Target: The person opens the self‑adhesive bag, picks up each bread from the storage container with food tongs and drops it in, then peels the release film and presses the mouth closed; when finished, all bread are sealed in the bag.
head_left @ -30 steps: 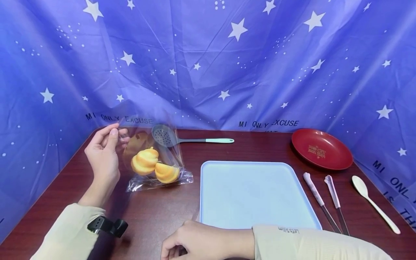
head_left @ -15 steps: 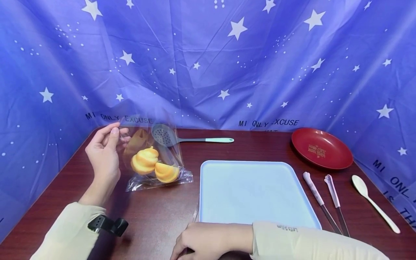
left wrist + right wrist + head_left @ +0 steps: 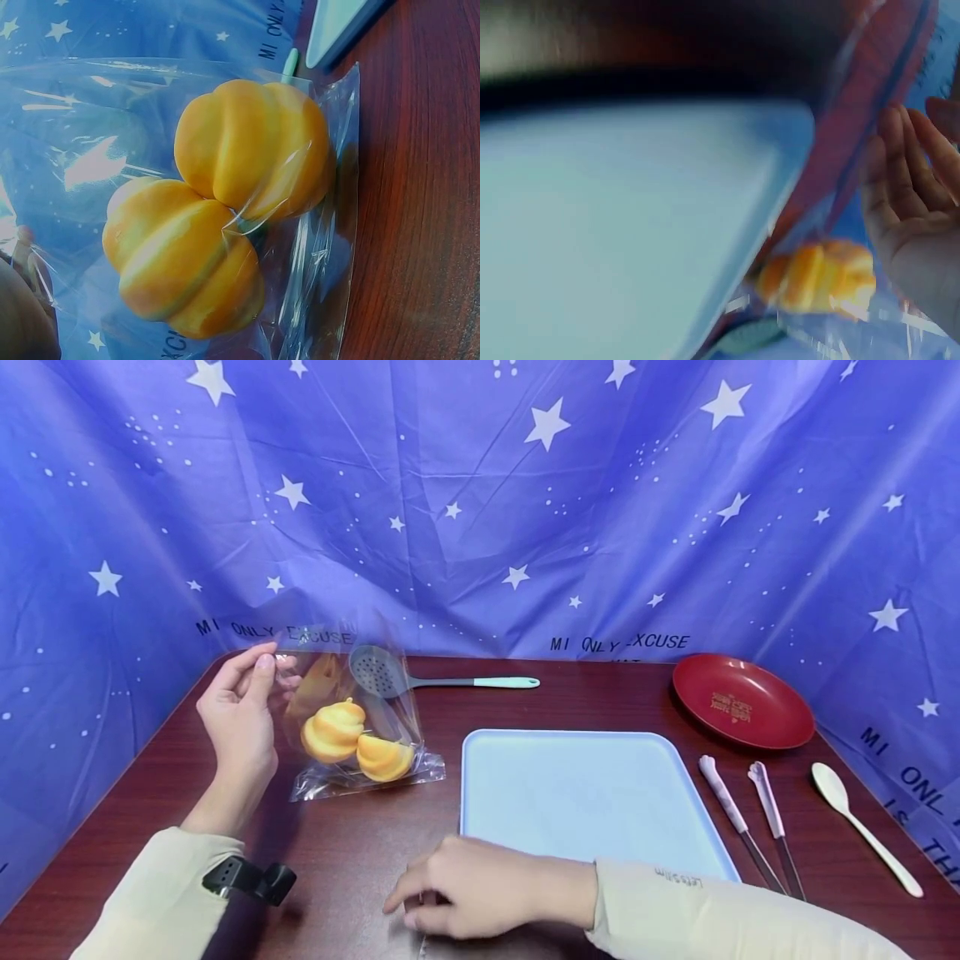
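My left hand (image 3: pixel 240 718) pinches the upper left edge of a clear plastic bag (image 3: pixel 386 727) with thumb and fingertips. The bag stands on the table and holds two yellow-orange pumpkin-shaped pieces (image 3: pixel 333 731), seen close in the left wrist view as ribbed and round (image 3: pixel 255 146). My right hand (image 3: pixel 487 889) hovers in front of a pale blue tray (image 3: pixel 570 793), over its near left corner. Its fingers are loosely bent, pointing left, and nothing shows in it. In the right wrist view its palm (image 3: pixel 922 232) faces the camera.
Behind the bag lies a slotted spatula (image 3: pixel 506 683), its head seen through the plastic. At right stand a red plate (image 3: pixel 750 702), two pink-handled utensils (image 3: pixel 723 797), their lower ends cut off by the sleeve, and a cream spoon (image 3: pixel 870 835). A starry blue curtain (image 3: pixel 480 485) hangs behind.
My right hand has lifted slightly and moved away from the near table edge, with its fingers loosened. The left hand and the bag have hardly moved.
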`<action>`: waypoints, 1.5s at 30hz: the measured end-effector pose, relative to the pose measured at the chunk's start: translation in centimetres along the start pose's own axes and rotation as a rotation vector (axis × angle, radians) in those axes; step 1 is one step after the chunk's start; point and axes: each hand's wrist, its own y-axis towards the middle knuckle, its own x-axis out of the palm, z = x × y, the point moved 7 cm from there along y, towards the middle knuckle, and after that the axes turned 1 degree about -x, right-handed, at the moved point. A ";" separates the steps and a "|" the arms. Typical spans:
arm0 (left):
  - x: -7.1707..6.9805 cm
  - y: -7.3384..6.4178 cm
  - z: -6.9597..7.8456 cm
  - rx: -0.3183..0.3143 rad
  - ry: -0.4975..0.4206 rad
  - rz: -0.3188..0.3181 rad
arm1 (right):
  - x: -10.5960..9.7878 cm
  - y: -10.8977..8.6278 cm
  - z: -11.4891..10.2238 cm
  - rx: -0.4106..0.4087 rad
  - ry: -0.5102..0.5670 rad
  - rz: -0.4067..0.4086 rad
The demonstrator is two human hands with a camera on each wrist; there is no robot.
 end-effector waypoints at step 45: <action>-0.6 0.1 -0.5 -0.087 -0.111 -0.121 | -13.8 2.8 12.0 0.430 0.457 0.916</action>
